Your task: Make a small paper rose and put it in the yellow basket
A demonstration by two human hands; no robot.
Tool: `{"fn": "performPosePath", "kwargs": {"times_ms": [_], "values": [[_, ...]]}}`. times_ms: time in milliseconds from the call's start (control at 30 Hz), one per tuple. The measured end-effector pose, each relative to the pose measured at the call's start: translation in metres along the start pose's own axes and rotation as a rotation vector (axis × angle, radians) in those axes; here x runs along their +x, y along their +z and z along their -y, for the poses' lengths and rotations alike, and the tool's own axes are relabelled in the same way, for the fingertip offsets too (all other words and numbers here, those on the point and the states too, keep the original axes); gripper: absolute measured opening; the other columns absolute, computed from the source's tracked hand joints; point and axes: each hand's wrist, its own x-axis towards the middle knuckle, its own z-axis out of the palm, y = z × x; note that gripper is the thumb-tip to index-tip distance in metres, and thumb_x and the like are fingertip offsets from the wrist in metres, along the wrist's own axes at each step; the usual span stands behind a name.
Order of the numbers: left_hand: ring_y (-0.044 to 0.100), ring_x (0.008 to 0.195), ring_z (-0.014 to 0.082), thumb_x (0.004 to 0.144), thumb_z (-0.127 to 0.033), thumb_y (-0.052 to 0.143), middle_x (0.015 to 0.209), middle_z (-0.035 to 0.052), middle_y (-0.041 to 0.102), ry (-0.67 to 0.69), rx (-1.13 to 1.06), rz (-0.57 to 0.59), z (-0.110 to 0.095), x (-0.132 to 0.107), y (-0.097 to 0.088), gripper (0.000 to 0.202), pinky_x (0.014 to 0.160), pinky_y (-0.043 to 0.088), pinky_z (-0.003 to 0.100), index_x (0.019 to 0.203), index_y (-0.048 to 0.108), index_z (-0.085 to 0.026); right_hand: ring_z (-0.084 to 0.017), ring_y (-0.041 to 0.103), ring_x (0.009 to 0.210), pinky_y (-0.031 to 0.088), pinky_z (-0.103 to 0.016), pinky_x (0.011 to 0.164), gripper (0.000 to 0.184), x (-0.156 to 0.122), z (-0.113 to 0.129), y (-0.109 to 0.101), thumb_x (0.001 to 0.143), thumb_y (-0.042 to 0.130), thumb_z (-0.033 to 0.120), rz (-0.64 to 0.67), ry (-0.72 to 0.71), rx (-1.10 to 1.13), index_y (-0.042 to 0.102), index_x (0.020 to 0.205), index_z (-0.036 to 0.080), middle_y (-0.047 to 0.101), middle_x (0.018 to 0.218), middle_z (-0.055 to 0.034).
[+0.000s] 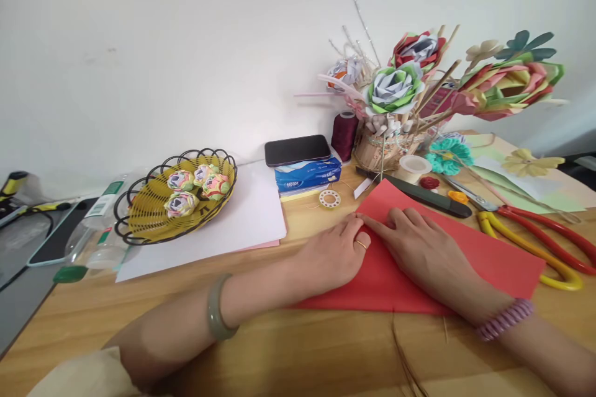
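Observation:
A red sheet of paper (493, 257), folded into a triangle, lies on the wooden desk (298, 347). My left hand (333, 254) rests flat on the sheet's left edge, fingers together and stretched out, a ring on one finger and a green bangle at the wrist. My right hand (421, 248) lies flat on the paper too, its fingers pointing left and meeting the left hand's fingertips at the folded edge. A pink beaded bracelet sits on the right wrist. Neither hand grips anything.
A black wire basket (139, 223) with paper roses stands left, on white sheets (251, 217). Behind are a phone (297, 150) on a tissue pack (307, 175), a maroon thread spool (344, 134), a vase of paper flowers (395, 136), a black knife (419, 193), and red and yellow scissors (540, 236).

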Motion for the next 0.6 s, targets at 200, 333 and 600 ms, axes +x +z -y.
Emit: {"fn": "performPosePath", "kwargs": {"times_ms": [200, 333, 600], "values": [[0.030, 0.131, 0.0208, 0.091, -0.014, 0.019, 0.140, 0.0172, 0.035, 0.008, -0.131, 0.141, 0.007, 0.002, -0.001, 0.039, 0.108, 0.028, 0.033, 0.121, 0.043, -0.004, -0.026, 0.055, 0.083, 0.047, -0.041, 0.074, 0.039, -0.004, -0.003, 0.002, 0.092, 0.030, 0.020, -0.108, 0.063, 0.112, 0.055, 0.117, 0.004, 0.059, 0.086, -0.0153], [0.020, 0.135, 0.0182, 0.091, -0.017, 0.020, 0.144, 0.0141, 0.027, 0.018, -0.219, 0.190, 0.010, 0.001, 0.000, 0.044, 0.112, 0.021, 0.036, 0.132, 0.031, -0.005, -0.032, 0.047, 0.114, 0.036, -0.050, 0.095, 0.052, -0.019, 0.023, -0.009, 0.092, 0.031, 0.035, -0.184, 0.040, 0.153, 0.044, 0.125, -0.002, 0.053, 0.120, -0.0252], [0.018, 0.135, 0.0152, 0.092, -0.018, 0.015, 0.146, 0.0130, 0.022, -0.075, -0.346, 0.245, 0.011, 0.001, -0.002, 0.047, 0.113, 0.021, 0.033, 0.135, 0.027, -0.004, -0.031, 0.030, 0.129, 0.039, -0.046, 0.099, 0.078, -0.033, 0.052, -0.017, 0.087, 0.032, 0.055, -0.030, -0.048, 0.385, 0.030, 0.134, -0.008, 0.030, 0.138, -0.0299]]}}
